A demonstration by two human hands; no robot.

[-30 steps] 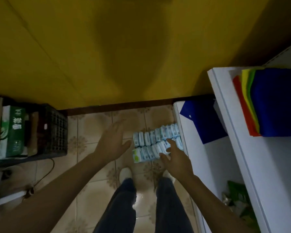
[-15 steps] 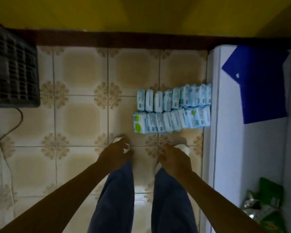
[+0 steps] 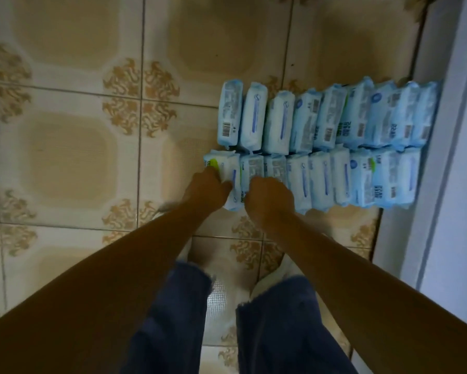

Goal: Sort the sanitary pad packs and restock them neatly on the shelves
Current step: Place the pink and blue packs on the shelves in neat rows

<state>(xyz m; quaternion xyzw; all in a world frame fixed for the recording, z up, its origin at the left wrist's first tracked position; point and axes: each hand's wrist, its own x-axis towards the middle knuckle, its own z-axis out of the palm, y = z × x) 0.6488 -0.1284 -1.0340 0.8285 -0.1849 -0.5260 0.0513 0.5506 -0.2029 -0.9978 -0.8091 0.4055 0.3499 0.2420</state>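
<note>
Several pale blue and white sanitary pad packs stand side by side on the tiled floor in two rows, a far row (image 3: pixel 332 117) and a near row (image 3: pixel 343 179). My left hand (image 3: pixel 206 188) grips the leftmost pack of the near row (image 3: pixel 223 163), which has a green patch. My right hand (image 3: pixel 268 197) has its fingers curled over the packs just right of it (image 3: pixel 254 166). Which of those packs it holds is hidden under the knuckles.
The white side of the shelf unit (image 3: pixel 443 157) runs along the right edge, touching the rows' right ends. My legs in dark trousers (image 3: pixel 221 325) and light shoes (image 3: pixel 221 287) stand just below the packs. Patterned beige tiles (image 3: pixel 73 147) spread to the left.
The view has dropped closer to the floor. Both hands moved from above my shoes forward onto the left end of the near row and closed on packs there.
</note>
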